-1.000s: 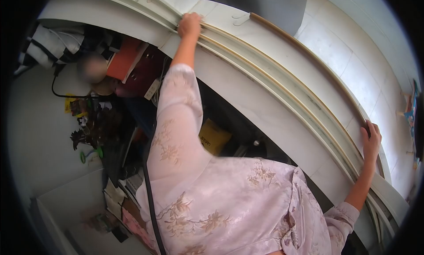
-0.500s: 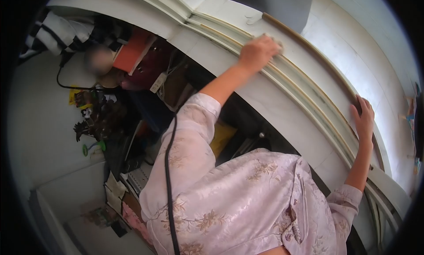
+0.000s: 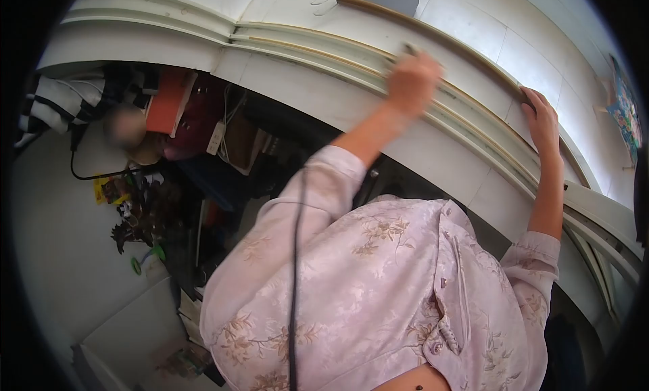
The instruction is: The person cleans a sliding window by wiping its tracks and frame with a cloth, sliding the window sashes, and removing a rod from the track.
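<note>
Pale tiles [image 3: 466, 26] lie beyond a sill [image 3: 365, 30] with long tracks [image 3: 311, 46] along it. Over the tracks' middle stretch, the left hand [image 3: 414, 85] is bent and blurred; whether it grips anything, I cannot tell. Fingers bent, the right hand [image 3: 541, 117] touches the brown strip [image 3: 433, 30], its firmness unclear. Work at the tracks looks unfinished; no stretch shows how much is done or left.

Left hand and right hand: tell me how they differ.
The left hand is blurred; the right hand is sharper. The left hand is over the pale grooved tracks; the right hand is at the end of the brown edging. The left hand looks curled; the right hand's thumb stands apart. Both are bare.
</note>
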A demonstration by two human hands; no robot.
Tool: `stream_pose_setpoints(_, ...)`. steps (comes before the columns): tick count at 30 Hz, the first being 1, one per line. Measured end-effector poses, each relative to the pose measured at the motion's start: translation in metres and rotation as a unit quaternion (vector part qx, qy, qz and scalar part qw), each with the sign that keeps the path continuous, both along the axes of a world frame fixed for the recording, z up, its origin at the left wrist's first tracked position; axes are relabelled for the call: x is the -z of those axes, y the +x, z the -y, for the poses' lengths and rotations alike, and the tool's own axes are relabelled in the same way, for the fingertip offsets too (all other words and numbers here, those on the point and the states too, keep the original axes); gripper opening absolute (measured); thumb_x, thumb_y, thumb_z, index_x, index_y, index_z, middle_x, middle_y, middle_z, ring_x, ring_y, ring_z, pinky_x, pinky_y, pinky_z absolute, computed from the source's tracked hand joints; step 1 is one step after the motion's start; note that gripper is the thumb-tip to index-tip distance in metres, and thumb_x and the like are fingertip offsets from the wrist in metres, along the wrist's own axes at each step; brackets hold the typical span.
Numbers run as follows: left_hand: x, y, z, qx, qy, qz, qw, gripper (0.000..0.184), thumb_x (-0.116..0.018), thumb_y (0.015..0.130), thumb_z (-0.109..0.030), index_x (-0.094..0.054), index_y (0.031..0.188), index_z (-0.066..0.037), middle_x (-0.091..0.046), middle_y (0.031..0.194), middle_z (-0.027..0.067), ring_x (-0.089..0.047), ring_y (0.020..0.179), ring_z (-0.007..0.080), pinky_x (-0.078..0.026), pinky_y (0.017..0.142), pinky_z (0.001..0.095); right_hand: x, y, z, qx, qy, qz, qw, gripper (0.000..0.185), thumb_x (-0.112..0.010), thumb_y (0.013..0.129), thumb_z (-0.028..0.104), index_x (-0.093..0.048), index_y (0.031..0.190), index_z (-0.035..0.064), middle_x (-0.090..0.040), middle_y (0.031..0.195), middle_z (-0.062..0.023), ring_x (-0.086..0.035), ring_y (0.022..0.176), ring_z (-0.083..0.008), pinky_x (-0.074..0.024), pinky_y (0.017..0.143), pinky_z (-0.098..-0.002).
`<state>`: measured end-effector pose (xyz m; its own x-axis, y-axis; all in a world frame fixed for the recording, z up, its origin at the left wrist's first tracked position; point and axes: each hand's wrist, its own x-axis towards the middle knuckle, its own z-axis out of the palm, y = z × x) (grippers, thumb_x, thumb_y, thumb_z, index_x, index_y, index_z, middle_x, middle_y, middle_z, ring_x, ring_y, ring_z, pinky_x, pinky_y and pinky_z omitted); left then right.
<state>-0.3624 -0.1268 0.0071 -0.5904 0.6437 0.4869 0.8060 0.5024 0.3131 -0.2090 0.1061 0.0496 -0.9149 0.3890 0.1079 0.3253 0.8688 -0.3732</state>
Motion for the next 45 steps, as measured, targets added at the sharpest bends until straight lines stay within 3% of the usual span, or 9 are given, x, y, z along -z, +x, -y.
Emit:
stream_pose_setpoints(4, -0.019, 0.010, -0.004, 0.106, 0.091, 0.050, 0.989, 0.014, -0.050, 0.074, -0.015, -0.054, 0.065, -0.005, -0.054, 0.070, 0.0109, -0.054, 0.063, 0.0264, -0.044, 0.054, 0.0367, 0.003, 0.010, -0.009, 0.044, -0.003, 0.009, 0.999, 0.030, -0.051, 0.078, 0.006, -0.053, 0.107, 0.0125, -0.053, 0.108, -0.0053, -0.052, 0.094, -0.0259, -0.0406, 0.081, -0.0335)
stream_pose_setpoints(12, -0.024, -0.089, 0.087, -0.154, 0.019, 0.043, 0.987, 0.018, -0.049, 0.080, -0.022, -0.057, 0.072, -0.007, -0.053, 0.080, 0.0105, -0.053, 0.070, 0.0294, -0.044, 0.061, 0.0392, -0.017, 0.040, -0.011, 0.150, -0.002, 0.153, 0.977, 0.031, -0.056, 0.076, 0.016, -0.049, 0.106, 0.0136, -0.054, 0.106, -0.0084, -0.050, 0.099, -0.0246, -0.0359, 0.086, -0.0389)
stream_pose_setpoints(17, -0.018, -0.004, 0.012, 0.024, 0.005, 0.037, 0.999, 0.011, -0.053, 0.077, -0.020, -0.059, 0.077, -0.010, -0.053, 0.079, 0.0079, -0.055, 0.072, 0.0263, -0.045, 0.061, 0.0362, -0.004, -0.006, 0.012, 0.034, 0.049, 0.062, 0.996, 0.047, -0.057, 0.077, 0.029, -0.043, 0.119, 0.0153, -0.049, 0.116, -0.0089, -0.044, 0.109, -0.0219, -0.0267, 0.095, -0.0438)
stream_pose_setpoints(21, -0.020, 0.001, 0.011, 0.085, 0.062, 0.037, 0.994, 0.010, -0.052, 0.077, -0.020, -0.058, 0.078, -0.011, -0.053, 0.078, 0.0077, -0.055, 0.071, 0.0262, -0.045, 0.059, 0.0362, -0.002, -0.055, 0.040, -0.019, -0.016, 0.071, 0.997, 0.036, -0.057, 0.074, 0.017, -0.052, 0.109, 0.0126, -0.056, 0.102, -0.0099, -0.051, 0.095, -0.0282, -0.0401, 0.082, -0.0347)
stream_pose_setpoints(23, -0.028, -0.022, 0.039, -0.006, 0.000, 0.046, 0.999, 0.006, -0.049, 0.073, -0.008, -0.054, 0.070, -0.009, -0.052, 0.074, 0.0096, -0.053, 0.073, 0.0274, -0.044, 0.062, 0.0388, -0.004, -0.045, 0.035, 0.003, -0.013, 0.053, 0.998, 0.033, -0.056, 0.074, 0.017, -0.053, 0.106, 0.0117, -0.057, 0.098, -0.0101, -0.051, 0.093, -0.0285, -0.0405, 0.080, -0.0355)
stream_pose_setpoints(30, -0.020, -0.090, 0.073, -0.264, -0.036, 0.083, 0.960, 0.022, -0.041, 0.082, -0.024, -0.051, 0.078, -0.004, -0.053, 0.080, 0.0155, -0.052, 0.073, 0.0337, -0.043, 0.063, 0.0442, 0.015, 0.006, -0.022, 0.073, 0.027, 0.038, 0.996, 0.024, -0.057, 0.067, 0.010, -0.056, 0.091, 0.0118, -0.057, 0.086, -0.0084, -0.053, 0.085, -0.0263, -0.0418, 0.073, -0.0381)
stream_pose_setpoints(34, -0.019, -0.037, 0.045, -0.077, 0.016, -0.015, 0.997, 0.013, -0.051, 0.077, -0.020, -0.053, 0.073, -0.008, -0.053, 0.074, 0.0108, -0.054, 0.071, 0.0279, -0.043, 0.062, 0.0413, -0.007, 0.008, -0.001, 0.062, 0.034, 0.019, 0.997, 0.034, -0.062, 0.068, 0.014, -0.054, 0.100, 0.0085, -0.054, 0.093, -0.0100, -0.049, 0.090, -0.0269, -0.0393, 0.077, -0.0357)
stream_pose_setpoints(38, -0.019, -0.060, 0.063, -0.106, -0.013, -0.056, 0.993, 0.012, -0.053, 0.075, -0.020, -0.056, 0.068, -0.011, -0.054, 0.076, 0.0067, -0.054, 0.069, 0.0252, -0.042, 0.060, 0.0372, 0.004, 0.008, -0.008, 0.052, 0.032, 0.000, 0.998, 0.031, -0.060, 0.069, 0.010, -0.054, 0.100, 0.0068, -0.053, 0.092, -0.0114, -0.048, 0.088, -0.0288, -0.0392, 0.077, -0.0369)
stream_pose_setpoints(45, -0.042, -0.079, 0.079, -0.210, -0.046, -0.114, 0.970, 0.036, -0.056, 0.075, -0.028, -0.053, 0.106, -0.010, -0.047, 0.115, 0.0153, -0.034, 0.114, 0.0303, -0.027, 0.092, 0.0468, -0.016, -0.021, -0.015, 0.020, 0.151, -0.085, 0.985, 0.030, -0.057, 0.074, 0.010, -0.050, 0.103, 0.0089, -0.054, 0.086, -0.0088, -0.051, 0.084, -0.0259, -0.0374, 0.071, -0.0380)
